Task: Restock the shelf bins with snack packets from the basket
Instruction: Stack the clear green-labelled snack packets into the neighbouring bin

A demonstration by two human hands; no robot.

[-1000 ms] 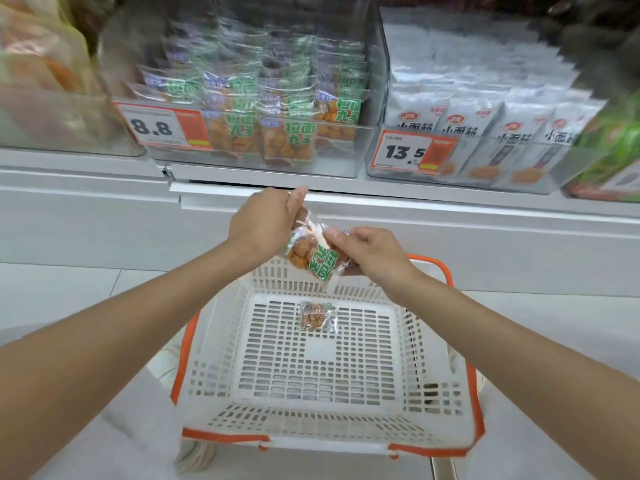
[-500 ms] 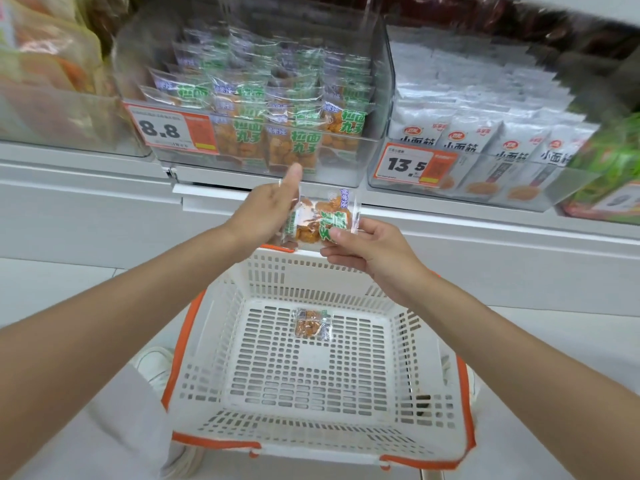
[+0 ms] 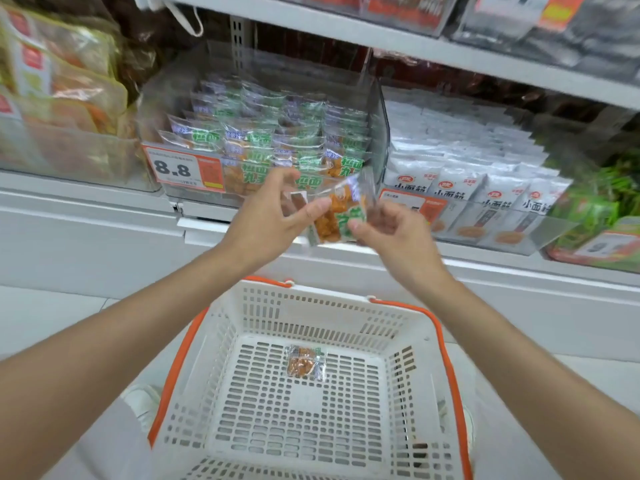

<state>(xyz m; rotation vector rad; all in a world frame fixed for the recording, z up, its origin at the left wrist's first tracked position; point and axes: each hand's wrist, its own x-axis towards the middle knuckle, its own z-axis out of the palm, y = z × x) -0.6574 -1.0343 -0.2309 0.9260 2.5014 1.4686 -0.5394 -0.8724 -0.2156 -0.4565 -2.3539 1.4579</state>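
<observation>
Snack packet held tilted in front of the clear shelf bin, above the white basket. Left hand pinches its left edge, right hand pinches its lower corner, fingers curled. Second packet lies on basket floor.

basket: white with holes, orange rim | held packet: clear, orange snacks, green and white label | packet in basket: clear, orange inside | price tag: white and orange, black numbers | next bin's bags: white, red mark
</observation>
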